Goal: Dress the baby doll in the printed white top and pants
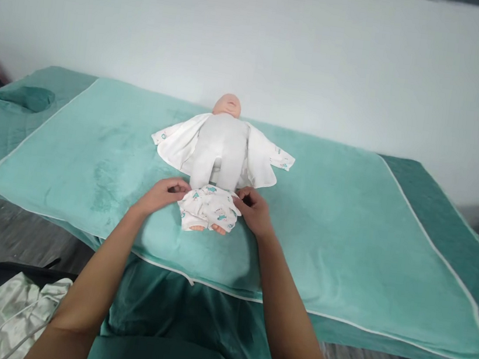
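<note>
A baby doll (pixel 221 142) lies on its back on a teal blanket (pixel 91 166), head toward the wall. An open white printed jacket (pixel 264 159) is spread under its torso. Small white printed trousers (pixel 208 208) are bunched around its lower legs, with both feet showing below the cuffs. My left hand (pixel 162 193) pinches the left side of the trousers' waistband. My right hand (pixel 254 208) grips the right side of the same waistband. Both hands are closed on the cloth.
The blanket covers a long padded table (pixel 457 232) against a pale wall. A folded dark green cloth (pixel 25 97) lies at the far left end. A pale satin bundle (pixel 10 314) sits on a dark seat at the lower left.
</note>
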A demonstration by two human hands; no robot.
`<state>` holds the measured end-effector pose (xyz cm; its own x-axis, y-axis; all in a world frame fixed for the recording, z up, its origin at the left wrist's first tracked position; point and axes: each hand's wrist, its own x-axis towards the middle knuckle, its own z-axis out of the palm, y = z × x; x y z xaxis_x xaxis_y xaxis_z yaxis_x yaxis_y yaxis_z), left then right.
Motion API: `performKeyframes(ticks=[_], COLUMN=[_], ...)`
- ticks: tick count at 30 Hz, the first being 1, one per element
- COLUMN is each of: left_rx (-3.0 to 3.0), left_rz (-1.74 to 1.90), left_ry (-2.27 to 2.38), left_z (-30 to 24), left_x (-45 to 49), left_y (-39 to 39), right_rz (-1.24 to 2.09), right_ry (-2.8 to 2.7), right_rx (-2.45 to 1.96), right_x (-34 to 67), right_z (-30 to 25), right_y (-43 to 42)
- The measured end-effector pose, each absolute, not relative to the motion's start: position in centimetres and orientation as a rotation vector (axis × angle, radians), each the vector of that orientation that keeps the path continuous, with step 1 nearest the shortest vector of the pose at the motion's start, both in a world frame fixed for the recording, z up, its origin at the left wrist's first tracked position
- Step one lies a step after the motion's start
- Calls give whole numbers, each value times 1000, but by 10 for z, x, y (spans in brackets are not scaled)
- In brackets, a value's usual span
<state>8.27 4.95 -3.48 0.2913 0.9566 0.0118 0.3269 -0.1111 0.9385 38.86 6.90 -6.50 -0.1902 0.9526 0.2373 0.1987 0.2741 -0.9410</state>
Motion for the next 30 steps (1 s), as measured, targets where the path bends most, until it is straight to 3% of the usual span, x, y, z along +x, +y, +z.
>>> performKeyframes(ticks=[7, 17, 25, 30], left_rx=[1839, 1645, 1529, 1518], left_rz=[767, 1193, 1383, 1425], left_ry=[1123, 1203, 1284, 1612], left_z=[-31, -48, -42, -31], left_x=[85, 93, 122, 126], left_y=[49, 49, 85, 125], right_rz=[812, 825, 403, 642], right_ry=[-1606, -1816, -1782, -1513], right_rx=[-1232, -1066, -1089, -1220], right_x=[384, 396, 373, 352], right_z=[-66, -64, -50, -38], right_y=[66, 63, 82, 121])
